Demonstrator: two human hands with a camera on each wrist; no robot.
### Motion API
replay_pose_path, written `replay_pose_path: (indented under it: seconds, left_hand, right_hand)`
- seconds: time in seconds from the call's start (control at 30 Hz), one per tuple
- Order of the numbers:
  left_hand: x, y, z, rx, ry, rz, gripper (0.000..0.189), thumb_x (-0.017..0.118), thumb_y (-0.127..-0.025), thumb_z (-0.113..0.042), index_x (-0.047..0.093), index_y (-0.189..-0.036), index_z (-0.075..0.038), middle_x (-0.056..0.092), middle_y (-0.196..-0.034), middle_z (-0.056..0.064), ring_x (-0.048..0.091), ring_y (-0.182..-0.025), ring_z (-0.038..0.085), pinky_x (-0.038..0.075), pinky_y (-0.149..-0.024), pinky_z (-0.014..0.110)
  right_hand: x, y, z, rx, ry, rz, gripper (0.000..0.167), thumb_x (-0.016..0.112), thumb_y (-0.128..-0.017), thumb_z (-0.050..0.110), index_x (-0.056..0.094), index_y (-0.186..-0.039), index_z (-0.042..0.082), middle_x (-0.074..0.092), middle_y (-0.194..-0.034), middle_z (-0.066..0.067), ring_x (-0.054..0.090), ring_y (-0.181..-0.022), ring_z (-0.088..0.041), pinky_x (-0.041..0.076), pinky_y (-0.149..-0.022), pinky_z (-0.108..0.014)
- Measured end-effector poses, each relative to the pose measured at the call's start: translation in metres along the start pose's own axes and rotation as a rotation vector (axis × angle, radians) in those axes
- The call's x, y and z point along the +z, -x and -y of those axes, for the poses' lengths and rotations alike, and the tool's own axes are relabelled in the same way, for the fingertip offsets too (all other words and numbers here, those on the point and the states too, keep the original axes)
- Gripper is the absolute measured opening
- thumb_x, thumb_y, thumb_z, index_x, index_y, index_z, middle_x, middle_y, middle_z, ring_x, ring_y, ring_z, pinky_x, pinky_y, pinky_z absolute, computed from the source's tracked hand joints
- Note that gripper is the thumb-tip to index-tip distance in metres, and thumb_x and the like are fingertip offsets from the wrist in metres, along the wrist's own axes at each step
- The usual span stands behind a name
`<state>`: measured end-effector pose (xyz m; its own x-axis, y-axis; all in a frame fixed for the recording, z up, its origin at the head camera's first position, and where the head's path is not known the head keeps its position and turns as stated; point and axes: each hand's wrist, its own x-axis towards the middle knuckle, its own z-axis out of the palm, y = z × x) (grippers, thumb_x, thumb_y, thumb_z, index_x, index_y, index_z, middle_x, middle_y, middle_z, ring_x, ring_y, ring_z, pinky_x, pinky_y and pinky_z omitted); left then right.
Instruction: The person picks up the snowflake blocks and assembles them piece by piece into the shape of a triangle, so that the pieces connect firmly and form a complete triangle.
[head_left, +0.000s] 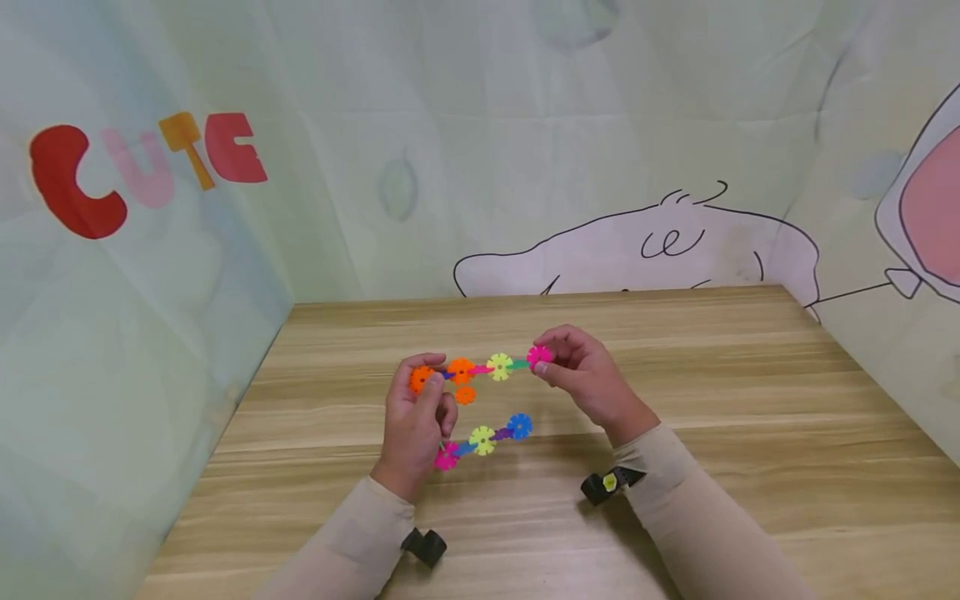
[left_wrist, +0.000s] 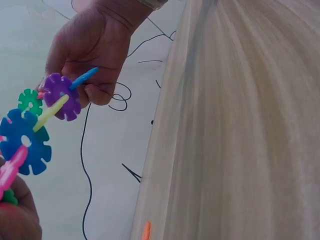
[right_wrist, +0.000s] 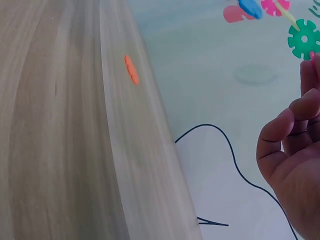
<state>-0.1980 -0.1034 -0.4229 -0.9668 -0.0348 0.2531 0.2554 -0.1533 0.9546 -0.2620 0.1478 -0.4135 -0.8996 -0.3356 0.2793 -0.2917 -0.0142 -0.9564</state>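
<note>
A chain of interlocking plastic snowflake discs [head_left: 499,367] is stretched above the table between both hands. My left hand [head_left: 408,421] pinches its orange end disc between thumb and fingers. At the other end, my right hand [head_left: 592,383] pinches a pink disc [head_left: 538,357]. Below the left hand's fingers hangs another stretch of chain with a yellow disc [head_left: 482,441] and a blue end disc [head_left: 519,426]; the fingers partly hide where it joins. A single orange disc [head_left: 466,395] lies on the table beyond the hands, and appears edge-on in the right wrist view.
The wood-grain table [head_left: 720,358] is bordered by a printed fabric backdrop [head_left: 420,150] at the back and sides. Black wrist cameras [head_left: 426,547] are strapped over both sleeves.
</note>
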Motion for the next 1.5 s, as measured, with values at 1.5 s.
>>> replay_pose_path:
  seconds: [1.5]
  left_hand:
    - [-0.004,-0.003,-0.010,0.036,0.028,-0.062,0.022,0.038,-0.115,-0.016,0.050,-0.133,-0.016,0.048,-0.085,0.007,0.042,-0.051,0.014,0.039,-0.048,0.021]
  right_hand:
    - [0.037,-0.014,-0.022,0.286,0.516,0.327,0.040,0.063,-0.102,0.015,0.064,-0.142,0.012,0.069,-0.125,-0.011,0.064,-0.116,-0.028,0.055,-0.097,-0.045]
